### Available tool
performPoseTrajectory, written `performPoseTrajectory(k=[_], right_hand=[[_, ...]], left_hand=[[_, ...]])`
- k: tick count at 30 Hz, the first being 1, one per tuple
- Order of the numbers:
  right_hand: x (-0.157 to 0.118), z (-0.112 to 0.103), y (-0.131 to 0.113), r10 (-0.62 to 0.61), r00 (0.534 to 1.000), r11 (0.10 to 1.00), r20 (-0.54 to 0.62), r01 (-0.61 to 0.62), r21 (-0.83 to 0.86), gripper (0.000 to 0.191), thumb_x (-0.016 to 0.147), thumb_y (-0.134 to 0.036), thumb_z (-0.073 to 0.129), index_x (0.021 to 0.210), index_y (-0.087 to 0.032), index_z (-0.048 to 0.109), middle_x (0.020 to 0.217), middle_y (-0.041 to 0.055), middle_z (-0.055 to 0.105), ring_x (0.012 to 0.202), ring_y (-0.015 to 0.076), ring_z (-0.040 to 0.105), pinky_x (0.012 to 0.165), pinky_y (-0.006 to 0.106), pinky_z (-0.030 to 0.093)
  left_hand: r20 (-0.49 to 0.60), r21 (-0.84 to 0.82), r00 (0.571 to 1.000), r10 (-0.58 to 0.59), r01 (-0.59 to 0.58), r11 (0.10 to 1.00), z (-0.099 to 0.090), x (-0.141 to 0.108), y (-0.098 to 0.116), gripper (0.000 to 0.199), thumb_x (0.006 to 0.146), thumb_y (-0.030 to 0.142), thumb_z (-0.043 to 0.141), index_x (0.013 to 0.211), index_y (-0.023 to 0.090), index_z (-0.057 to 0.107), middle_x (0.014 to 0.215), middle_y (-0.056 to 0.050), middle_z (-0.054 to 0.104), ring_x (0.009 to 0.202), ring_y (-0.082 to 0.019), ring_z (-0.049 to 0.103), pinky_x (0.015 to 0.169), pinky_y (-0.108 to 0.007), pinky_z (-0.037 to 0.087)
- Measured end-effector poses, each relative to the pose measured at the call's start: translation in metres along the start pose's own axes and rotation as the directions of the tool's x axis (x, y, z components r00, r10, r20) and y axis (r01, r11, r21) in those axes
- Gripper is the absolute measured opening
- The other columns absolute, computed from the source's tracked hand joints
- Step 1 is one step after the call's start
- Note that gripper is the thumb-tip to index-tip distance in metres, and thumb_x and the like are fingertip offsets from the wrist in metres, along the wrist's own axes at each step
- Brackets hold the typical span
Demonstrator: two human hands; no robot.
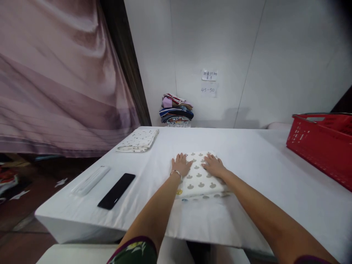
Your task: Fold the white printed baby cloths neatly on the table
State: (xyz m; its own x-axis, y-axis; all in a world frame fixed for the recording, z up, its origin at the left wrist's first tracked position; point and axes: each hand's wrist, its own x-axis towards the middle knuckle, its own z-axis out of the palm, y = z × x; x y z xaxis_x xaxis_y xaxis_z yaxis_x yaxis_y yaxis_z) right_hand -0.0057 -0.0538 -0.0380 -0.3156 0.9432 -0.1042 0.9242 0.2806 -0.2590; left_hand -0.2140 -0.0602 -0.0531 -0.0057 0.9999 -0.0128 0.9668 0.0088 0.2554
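A folded white cloth (201, 179) printed with grey mushroom-like shapes lies in front of me on the white table. My left hand (181, 165) rests flat on its left side, fingers spread, with a bracelet at the wrist. On the upper right part of the same cloth lies my right hand (213, 165), also flat with the fingers apart. Neither hand grips the fabric. Layered folds show along the cloth's near edge, with a yellow print at the near left corner.
Another folded patterned cloth (139, 140) lies at the table's far left. Nearer stand a black phone (117, 191) and a pale flat packet (91, 180). A stack of folded textiles (176, 112) is against the wall. On the right sits a red plastic basket (321, 146).
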Motion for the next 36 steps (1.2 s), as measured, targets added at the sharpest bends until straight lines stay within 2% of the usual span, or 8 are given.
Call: performPoseTrajectory(k=[6, 10, 13, 15, 22, 27, 31, 36], right_hand=[[-0.034, 0.002, 0.010, 0.003, 0.997, 0.979, -0.072, 0.012, 0.205, 0.052, 0.087, -0.049, 0.039, 0.134, -0.026, 0.043, 0.151, 0.0030, 0.020, 0.139, 0.0250, 0.012, 0.108, 0.051, 0.016], [-0.052, -0.005, 0.031, 0.262, 0.940, 0.822, -0.217, -0.100, 0.561, 0.053, 0.085, -0.049, 0.040, 0.130, -0.022, 0.049, 0.144, 0.0062, 0.036, 0.133, 0.0222, 0.031, 0.108, 0.038, 0.026], [-0.070, -0.003, 0.047, 0.390, 0.914, 0.675, -0.114, -0.199, 0.710, 0.056, 0.084, -0.046, 0.044, 0.131, -0.016, 0.048, 0.132, 0.0101, 0.051, 0.118, 0.0212, 0.050, 0.098, 0.032, 0.039], [-0.079, 0.000, 0.053, 0.429, 0.903, 0.589, -0.023, -0.261, 0.765, 0.058, 0.082, -0.044, 0.048, 0.132, -0.013, 0.047, 0.123, 0.0118, 0.058, 0.106, 0.0204, 0.058, 0.090, 0.029, 0.045], [-0.074, -0.002, 0.053, 0.449, 0.889, 0.549, 0.087, -0.351, 0.758, 0.069, 0.077, -0.053, 0.056, 0.131, -0.010, 0.047, 0.123, 0.0180, 0.057, 0.096, 0.0244, 0.063, 0.070, 0.030, 0.052], [-0.072, -0.006, 0.048, 0.341, 0.922, 0.479, 0.184, -0.339, 0.810, 0.072, 0.070, -0.048, 0.067, 0.130, -0.014, 0.047, 0.119, 0.0163, 0.060, 0.090, 0.0236, 0.065, 0.064, 0.028, 0.053], [-0.075, -0.009, 0.064, 0.354, 0.919, 0.377, 0.176, -0.312, 0.872, 0.078, 0.068, -0.042, 0.070, 0.136, -0.017, 0.040, 0.117, 0.0139, 0.062, 0.085, 0.0219, 0.066, 0.064, 0.028, 0.054], [-0.075, -0.014, 0.111, 0.497, 0.866, 0.505, 0.051, -0.336, 0.795, 0.070, 0.062, -0.040, 0.073, 0.124, -0.014, 0.055, 0.104, 0.0135, 0.066, 0.077, 0.0219, 0.066, 0.065, 0.029, 0.052]], left_hand=[[-0.004, -0.100, 1.000, -0.014, 0.014, 0.995, -0.009, 0.004, 0.003, 0.065, 0.086, 0.058, 0.028, 0.141, 0.025, 0.028, 0.152, -0.004, 0.016, 0.140, -0.024, 0.008, 0.111, -0.052, 0.008], [-0.069, -0.265, 0.994, -0.083, 0.062, 0.962, -0.025, -0.009, -0.003, 0.055, 0.088, 0.051, 0.034, 0.136, 0.026, 0.037, 0.151, -0.003, 0.020, 0.139, -0.020, 0.016, 0.111, -0.038, 0.020], [-0.157, -0.396, 0.974, -0.166, 0.092, 0.914, -0.027, -0.038, -0.016, 0.051, 0.086, 0.044, 0.042, 0.130, 0.018, 0.044, 0.144, -0.010, 0.036, 0.133, -0.020, 0.032, 0.107, -0.031, 0.027], [-0.127, -0.495, 0.962, -0.241, 0.149, 0.856, -0.023, -0.061, -0.024, 0.045, 0.083, 0.041, 0.048, 0.121, 0.016, 0.052, 0.130, -0.014, 0.052, 0.121, -0.024, 0.047, 0.100, -0.034, 0.035], [0.025, -0.651, 0.915, -0.403, 0.321, 0.688, -0.024, -0.100, -0.020, 0.049, 0.072, 0.036, 0.064, 0.116, 0.017, 0.052, 0.118, -0.014, 0.059, 0.107, -0.027, 0.057, 0.091, -0.036, 0.042], [0.146, -0.764, 0.901, -0.409, 0.365, 0.531, -0.029, -0.095, -0.018, 0.058, 0.066, 0.028, 0.071, 0.117, 0.014, 0.048, 0.115, -0.016, 0.061, 0.105, -0.027, 0.058, 0.090, -0.036, 0.044], [0.237, -0.828, 0.895, -0.378, 0.390, 0.403, -0.025, -0.103, -0.004, 0.069, 0.067, 0.030, 0.071, 0.125, 0.014, 0.038, 0.110, -0.017, 0.063, 0.089, -0.024, 0.065, 0.071, -0.033, 0.052], [0.374, -0.918, 0.923, -0.088, 0.382, 0.106, -0.014, -0.145, 0.038, 0.061, 0.069, 0.031, 0.071, 0.120, 0.021, 0.040, 0.099, -0.009, 0.065, 0.066, -0.015, 0.063, 0.054, -0.027, 0.051]])
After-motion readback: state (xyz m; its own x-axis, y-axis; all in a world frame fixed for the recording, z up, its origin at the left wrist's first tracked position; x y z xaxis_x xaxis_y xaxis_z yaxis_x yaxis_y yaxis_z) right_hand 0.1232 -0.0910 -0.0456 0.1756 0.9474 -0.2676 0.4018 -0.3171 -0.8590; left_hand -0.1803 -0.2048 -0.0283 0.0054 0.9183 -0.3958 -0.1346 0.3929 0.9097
